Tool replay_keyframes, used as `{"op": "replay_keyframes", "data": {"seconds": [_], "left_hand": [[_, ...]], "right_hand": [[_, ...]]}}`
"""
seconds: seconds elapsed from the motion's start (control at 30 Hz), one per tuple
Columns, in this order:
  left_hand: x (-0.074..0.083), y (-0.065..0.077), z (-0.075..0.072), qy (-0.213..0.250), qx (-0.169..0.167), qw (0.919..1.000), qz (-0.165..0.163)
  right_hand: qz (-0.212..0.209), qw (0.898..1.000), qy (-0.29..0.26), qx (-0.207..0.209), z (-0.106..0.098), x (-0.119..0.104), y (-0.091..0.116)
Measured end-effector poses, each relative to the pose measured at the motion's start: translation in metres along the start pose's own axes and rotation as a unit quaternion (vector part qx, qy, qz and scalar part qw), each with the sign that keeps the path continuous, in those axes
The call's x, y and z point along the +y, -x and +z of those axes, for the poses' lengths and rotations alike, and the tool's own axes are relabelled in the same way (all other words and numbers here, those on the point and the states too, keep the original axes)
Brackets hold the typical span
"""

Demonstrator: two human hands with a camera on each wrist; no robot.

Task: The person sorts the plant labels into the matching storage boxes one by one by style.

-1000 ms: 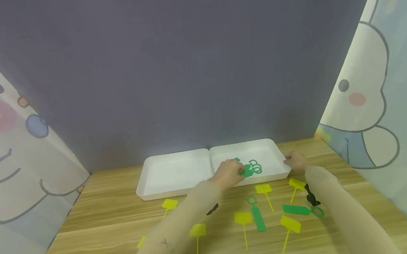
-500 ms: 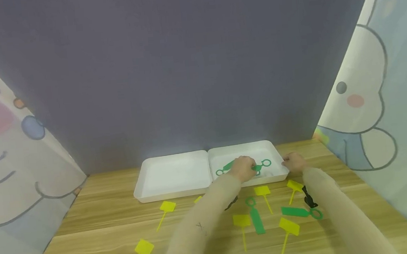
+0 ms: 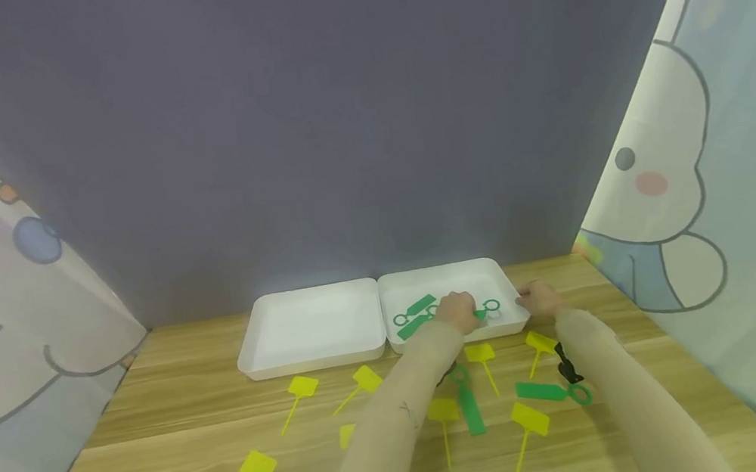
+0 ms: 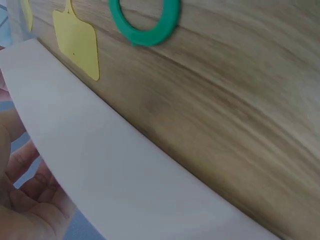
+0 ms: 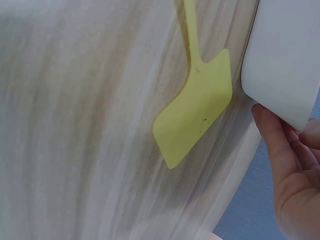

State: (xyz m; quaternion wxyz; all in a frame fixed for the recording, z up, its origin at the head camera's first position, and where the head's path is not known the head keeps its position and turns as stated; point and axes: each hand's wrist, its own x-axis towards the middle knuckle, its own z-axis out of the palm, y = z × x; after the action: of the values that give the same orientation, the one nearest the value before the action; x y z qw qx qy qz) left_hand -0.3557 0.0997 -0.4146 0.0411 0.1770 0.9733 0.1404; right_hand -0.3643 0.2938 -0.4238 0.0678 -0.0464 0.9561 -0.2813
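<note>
My left hand [image 3: 459,312] reaches down into the right white tray [image 3: 501,277], over a green tag whose ring [image 3: 491,306] sticks out past the fingers. In the left wrist view its curved fingers [image 4: 35,180] lie behind the tray's wall, so their grip on that tag is hidden. More green ring-ended tags lie in this tray to the left of the hand, one of them a flat tag [image 3: 421,305]. My right hand [image 3: 540,299] pinches the tray's right front corner; in the right wrist view a finger [image 5: 267,125] lies under its edge.
A second white tray [image 3: 318,359] adjoins on the left. Several yellow T-shaped tags [image 3: 530,419] lie across the wooden table [image 3: 164,431], with green tags [image 3: 541,390] and a black tag [image 3: 568,367] among them. A dark panel [image 3: 341,133] stands behind the trays.
My left hand has moved right within the right tray. The green tags, bunched near it earlier, now lie spread, some to its left. My right hand stays at the tray's corner.
</note>
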Motion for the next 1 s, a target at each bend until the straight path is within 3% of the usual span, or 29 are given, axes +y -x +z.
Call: {"op": "replay_keyframes", "data": {"seconds": [0.2, 0.37, 0.63, 1.0], "left_hand": [[0.005, -0.007, 0.006, -0.003, -0.006, 0.9998, -0.016], [0.010, -0.006, 0.008, 0.001, -0.011, 0.9998, -0.018], [0.010, -0.008, 0.013, 0.013, -0.013, 0.9994, -0.029], [0.009, -0.004, 0.008, 0.036, -0.031, 0.9988, 0.010]], "right_hand": [[-0.028, 1.000, -0.006, 0.003, 0.001, 0.017, -0.010], [0.006, 1.000, -0.013, 0.002, 0.000, 0.001, -0.001], [0.010, 1.000, 0.001, -0.001, 0.001, -0.010, 0.006], [0.015, 1.000, -0.006, 0.000, -0.001, -0.013, 0.009]]}}
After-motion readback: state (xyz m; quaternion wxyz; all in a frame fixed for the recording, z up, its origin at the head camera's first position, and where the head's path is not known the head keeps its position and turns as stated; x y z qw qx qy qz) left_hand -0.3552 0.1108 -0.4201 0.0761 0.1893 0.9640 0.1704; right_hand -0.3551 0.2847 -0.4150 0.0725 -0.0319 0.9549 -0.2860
